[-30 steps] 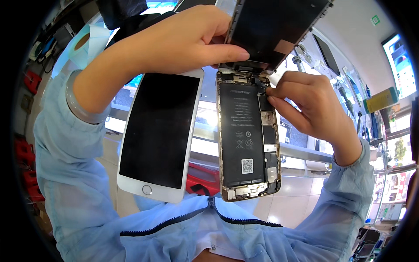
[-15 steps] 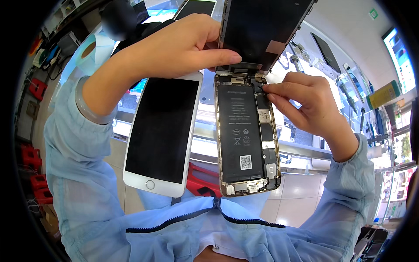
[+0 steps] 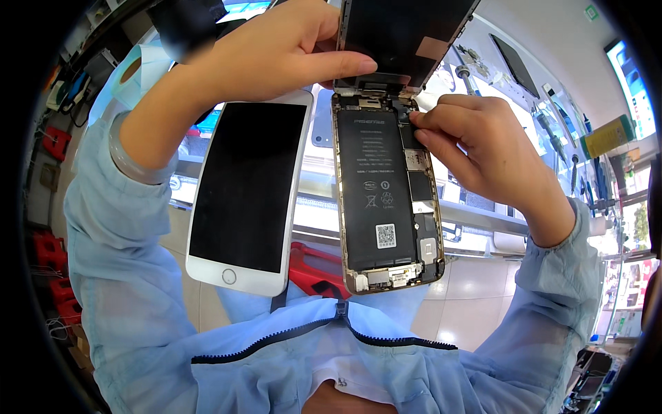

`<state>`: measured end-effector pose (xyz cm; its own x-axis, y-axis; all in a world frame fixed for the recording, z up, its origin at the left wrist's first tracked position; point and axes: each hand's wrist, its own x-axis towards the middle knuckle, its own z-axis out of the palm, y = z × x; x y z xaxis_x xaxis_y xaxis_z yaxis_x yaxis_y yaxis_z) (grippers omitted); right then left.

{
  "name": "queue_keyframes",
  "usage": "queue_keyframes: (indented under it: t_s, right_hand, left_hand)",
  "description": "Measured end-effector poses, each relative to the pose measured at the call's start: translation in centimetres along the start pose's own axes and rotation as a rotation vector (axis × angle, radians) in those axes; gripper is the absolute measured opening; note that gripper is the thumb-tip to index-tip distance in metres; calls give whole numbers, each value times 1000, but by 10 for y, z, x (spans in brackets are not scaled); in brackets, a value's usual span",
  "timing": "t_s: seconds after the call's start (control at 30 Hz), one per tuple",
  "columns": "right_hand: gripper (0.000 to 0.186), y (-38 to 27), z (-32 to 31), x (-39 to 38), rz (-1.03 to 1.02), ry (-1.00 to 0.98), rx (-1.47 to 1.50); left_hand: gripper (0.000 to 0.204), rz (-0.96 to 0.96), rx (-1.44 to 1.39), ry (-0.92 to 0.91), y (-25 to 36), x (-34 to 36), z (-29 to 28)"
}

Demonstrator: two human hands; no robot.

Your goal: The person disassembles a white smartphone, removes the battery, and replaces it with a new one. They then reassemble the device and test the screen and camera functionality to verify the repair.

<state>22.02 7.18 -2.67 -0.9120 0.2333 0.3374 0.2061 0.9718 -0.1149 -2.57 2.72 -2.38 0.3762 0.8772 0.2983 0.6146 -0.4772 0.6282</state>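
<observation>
An opened phone [image 3: 420,224] stands in front of me with its black battery [image 3: 372,186] and circuit parts bare. Its lifted screen panel [image 3: 393,38] rises from the top end of the body. My left hand [image 3: 289,58] is closed on the panel's left edge, the thumb lying across its lower inner face; the other fingers are hidden behind it. With thumb and forefinger pinched, my right hand [image 3: 483,141] touches the upper right of the phone's inside; whatever sits between the fingertips is hidden. Left of it is a white phone [image 3: 248,193] with a dark screen and round button.
A lit workbench [image 3: 476,217] lies beyond the phones. On its right are a dark tablet-like slab [image 3: 514,65], screwdriver-like tools [image 3: 548,134] and a yellow-green bottle [image 3: 607,136]. A tape roll [image 3: 131,70] stands at the left. Below the bench is a red object [image 3: 314,265].
Both phones and the bench sit slightly higher and further left in the picture. My left hand keeps the panel raised, and my right fingertips stay at the upper right of the opened phone.
</observation>
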Motion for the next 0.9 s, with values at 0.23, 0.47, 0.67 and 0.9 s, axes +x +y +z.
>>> queue_keyframes:
  t_s: [0.23,0.47,0.67,0.9]
  right_hand:
    - [10,0,11,-9,57,143,1]
    - [9,3,6,-1,-30,76,32]
    - [9,16,-14,-4,-12,246,92]
    - [30,-23,-72,-3,-83,684,-38]
  left_hand:
    - [28,-2,136,-27,6,-2,-4]
    - [27,11,102,-24,3,-5,-1]
    - [29,200,173,14,-5,-2,-2]
    - [27,210,35,-61,11,-3,-5]
